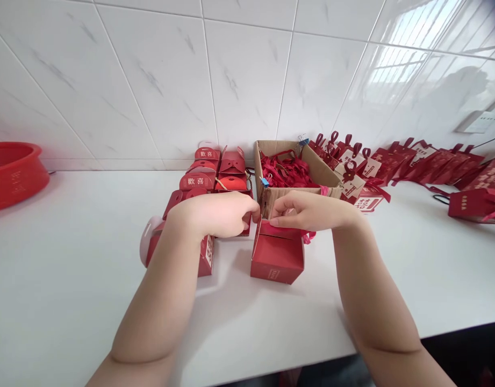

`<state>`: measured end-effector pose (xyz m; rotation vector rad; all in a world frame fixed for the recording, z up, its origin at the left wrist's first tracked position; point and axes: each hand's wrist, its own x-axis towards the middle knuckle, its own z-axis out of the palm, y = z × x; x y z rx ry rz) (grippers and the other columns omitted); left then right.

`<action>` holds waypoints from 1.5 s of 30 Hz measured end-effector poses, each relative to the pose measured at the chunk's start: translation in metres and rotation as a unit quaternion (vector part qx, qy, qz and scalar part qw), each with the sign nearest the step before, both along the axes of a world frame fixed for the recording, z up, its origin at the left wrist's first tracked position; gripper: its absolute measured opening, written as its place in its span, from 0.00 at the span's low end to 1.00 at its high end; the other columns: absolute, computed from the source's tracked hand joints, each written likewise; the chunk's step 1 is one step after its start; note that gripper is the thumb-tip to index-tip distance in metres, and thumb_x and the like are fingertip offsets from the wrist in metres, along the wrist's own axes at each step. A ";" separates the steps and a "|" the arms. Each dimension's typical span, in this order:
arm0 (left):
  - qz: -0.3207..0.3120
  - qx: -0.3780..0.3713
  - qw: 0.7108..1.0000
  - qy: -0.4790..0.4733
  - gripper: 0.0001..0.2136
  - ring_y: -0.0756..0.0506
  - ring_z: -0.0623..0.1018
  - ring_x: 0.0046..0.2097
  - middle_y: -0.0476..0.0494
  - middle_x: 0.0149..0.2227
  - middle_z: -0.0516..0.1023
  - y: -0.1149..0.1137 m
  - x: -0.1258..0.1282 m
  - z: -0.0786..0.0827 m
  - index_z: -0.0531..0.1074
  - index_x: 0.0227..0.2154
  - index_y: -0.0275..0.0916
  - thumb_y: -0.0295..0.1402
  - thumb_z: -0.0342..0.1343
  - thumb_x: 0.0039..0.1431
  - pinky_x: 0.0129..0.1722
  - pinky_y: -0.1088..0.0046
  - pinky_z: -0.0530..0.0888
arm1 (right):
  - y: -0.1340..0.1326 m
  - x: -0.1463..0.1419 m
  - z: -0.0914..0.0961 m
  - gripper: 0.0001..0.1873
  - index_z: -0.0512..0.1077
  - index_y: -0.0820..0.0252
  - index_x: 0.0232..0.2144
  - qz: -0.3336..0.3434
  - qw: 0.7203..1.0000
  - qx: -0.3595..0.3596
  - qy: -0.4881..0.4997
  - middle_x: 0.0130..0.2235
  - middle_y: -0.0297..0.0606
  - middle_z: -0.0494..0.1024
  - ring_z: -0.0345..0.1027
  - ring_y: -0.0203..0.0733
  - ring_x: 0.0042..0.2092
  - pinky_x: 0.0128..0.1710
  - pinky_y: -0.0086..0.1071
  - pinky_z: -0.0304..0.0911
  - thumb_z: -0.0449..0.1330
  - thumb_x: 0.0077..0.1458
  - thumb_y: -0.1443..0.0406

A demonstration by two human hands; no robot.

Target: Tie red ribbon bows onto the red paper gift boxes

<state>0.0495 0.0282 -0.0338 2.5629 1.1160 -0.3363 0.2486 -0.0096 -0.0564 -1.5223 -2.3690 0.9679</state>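
A small red gift box stands upright on the white table in front of me. My left hand is closed at its upper left edge, with the fingertips against a raised side flap. Curled over the top of the same box, my right hand has thumb and finger pressed together at the upper flap. A bit of pink ribbon shows beside the box under my right hand. Both palms face away, so part of the grip is hidden.
Behind the hands, a cardboard box holds red ribbons. Several red gift boxes stand to the left, partly behind my left arm. More red boxes with loops line the wall at right. A red basin sits far left.
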 end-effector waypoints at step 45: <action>0.110 -0.034 0.840 -0.530 0.07 0.49 0.76 0.33 0.47 0.32 0.77 -0.017 -0.012 0.028 0.71 0.28 0.37 0.31 0.50 0.57 0.34 0.73 0.71 | -0.015 0.047 0.013 0.20 0.66 0.54 0.39 -0.045 0.995 -0.051 -0.068 0.45 0.37 0.74 0.69 0.45 0.46 0.38 0.32 0.64 0.65 0.41 0.63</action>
